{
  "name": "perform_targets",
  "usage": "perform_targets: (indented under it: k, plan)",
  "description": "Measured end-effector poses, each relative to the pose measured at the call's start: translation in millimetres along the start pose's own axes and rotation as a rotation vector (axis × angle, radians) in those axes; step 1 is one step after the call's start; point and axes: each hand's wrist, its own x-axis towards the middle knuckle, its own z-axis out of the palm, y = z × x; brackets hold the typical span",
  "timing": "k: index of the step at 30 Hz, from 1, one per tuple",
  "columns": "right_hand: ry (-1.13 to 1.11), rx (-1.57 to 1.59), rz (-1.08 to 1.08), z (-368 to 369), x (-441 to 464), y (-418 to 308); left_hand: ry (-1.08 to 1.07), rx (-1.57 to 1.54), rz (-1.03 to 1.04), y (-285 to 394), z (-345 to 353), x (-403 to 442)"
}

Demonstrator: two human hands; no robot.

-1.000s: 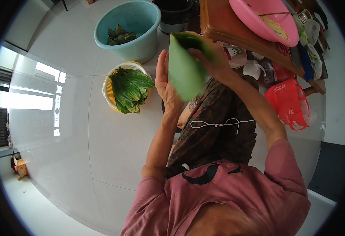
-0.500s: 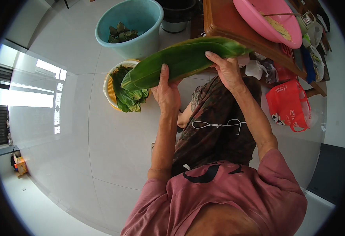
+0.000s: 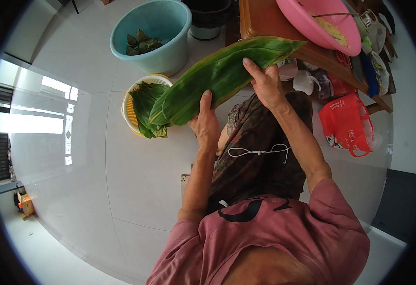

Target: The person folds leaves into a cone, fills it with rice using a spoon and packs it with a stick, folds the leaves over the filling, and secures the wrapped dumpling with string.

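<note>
Between my two hands stretches a long, broad green leaf [image 3: 217, 78], slanting from lower left to upper right. My left hand [image 3: 206, 122] grips its lower edge, thumb on top and fingers hidden underneath. Nearer the leaf's right end, my right hand [image 3: 266, 83] pinches it the same way. Behind the leaf's left tip stands a white and yellow basket [image 3: 126, 107] holding more green leaves [image 3: 144, 102]. A light blue tub [image 3: 172, 57] above it contains several leaf-wrapped bundles [image 3: 141, 43].
A pink basin [image 3: 298, 21] with yellowish grain and a utensil sits on the wooden table [image 3: 255, 19] at upper right. Beneath and beside it are plastic bags and a red bag [image 3: 345, 121]. A black-lined bin [image 3: 210, 16] stands left of the table. White string [image 3: 250, 152] hangs at my trousers.
The leaf has tilted more steeply, its left end lower and its surface turned to show more face. My left hand has moved slightly down and right; both hands keep hold.
</note>
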Motion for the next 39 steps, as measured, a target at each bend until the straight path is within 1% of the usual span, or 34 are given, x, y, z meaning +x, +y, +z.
perform_targets:
  k: [3, 6, 9, 12, 15, 18, 19, 21, 25, 28, 31, 33, 36, 39]
  plan:
    - [-0.012, 0.038, 0.03, -4.8, -0.8, 3.3, 0.029, 0.049, -0.034, 2.6, 1.2, -4.3]
    - [0.052, -0.035, -0.047, -1.9, -1.3, 6.2, 0.006, -0.073, 0.068, 3.4, 4.7, -4.4]
    - [0.062, -0.022, -0.064, -0.5, -2.5, 6.2, 0.1, -0.084, 0.061, 6.2, 10.2, -6.9]
    - [0.049, 0.105, -0.031, 2.8, -4.8, 4.4, 0.118, 0.138, 0.156, -1.8, 2.0, -2.1]
    - [-0.07, -0.525, -0.229, 7.9, -9.6, -14.2, 0.101, 0.395, 0.355, -0.2, 4.0, -3.6]
    - [-0.323, -0.89, -0.708, 0.4, -6.5, -13.9, 0.074, 0.498, 0.404, -3.9, -1.4, -0.8]
    - [-0.381, -0.947, -0.715, 0.1, -6.2, -15.8, 0.054, 0.53, 0.459, -4.8, -2.4, 0.1]
    - [-0.46, -1.104, -0.801, -5.4, -2.4, -16.0, 0.013, 0.59, 0.572, -5.5, -3.4, 2.9]
    - [-0.571, -1.316, -0.951, -8.8, 2.6, -17.2, -0.089, 0.715, 0.66, -2.5, -6.0, 2.9]
    - [-0.631, -1.413, -1.02, -11.2, 5.2, -18.3, -0.148, 0.813, 0.761, -2.5, -5.6, 6.6]
    - [-0.69, -1.433, -1.017, -14.4, 7.5, -19.2, -0.233, 0.89, 0.874, -0.5, -5.4, 8.7]
    - [-0.669, -1.435, -0.963, -10.9, 8.2, -24.8, -0.294, 0.944, 0.955, -3.0, -9.4, 12.1]
    - [-0.654, -1.437, -0.914, -9.0, 9.7, -24.2, -0.282, 0.768, 0.704, -11.0, -8.8, 10.0]
    - [-0.671, -1.45, -0.908, -6.7, 11.2, -23.3, -0.315, 0.912, 0.714, 3.6, -7.1, 0.2]
